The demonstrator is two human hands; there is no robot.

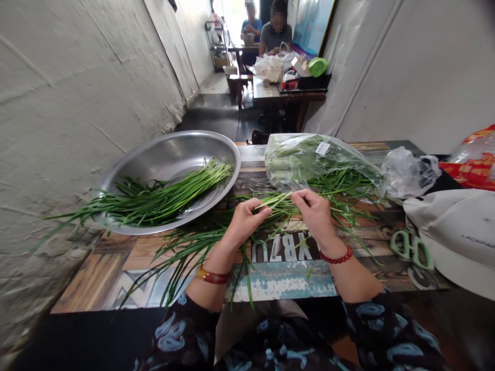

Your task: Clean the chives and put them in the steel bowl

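Observation:
My left hand (249, 220) is closed around some thin green stalks (277, 198) near the middle of the table. The pale ends of these stalks are pinched between the fingertips of my right hand (314, 210). Loose long green leaves (189, 242) lie beneath and left of my left hand, some hanging over the front edge. A wide metal basin (162, 149) on the left holds a bundle of green stalks (174, 198), its leaf tips over the rim. Behind my right hand, a clear plastic bag (309, 154) contains more greens.
Green-handled scissors (412, 250) and a pale cap (456, 232) lie at the right of the patterned table (278, 281). A crumpled plastic bag (408, 172) and a red package (475, 165) are behind them. Two people sit at tables farther back. A wall runs along the left.

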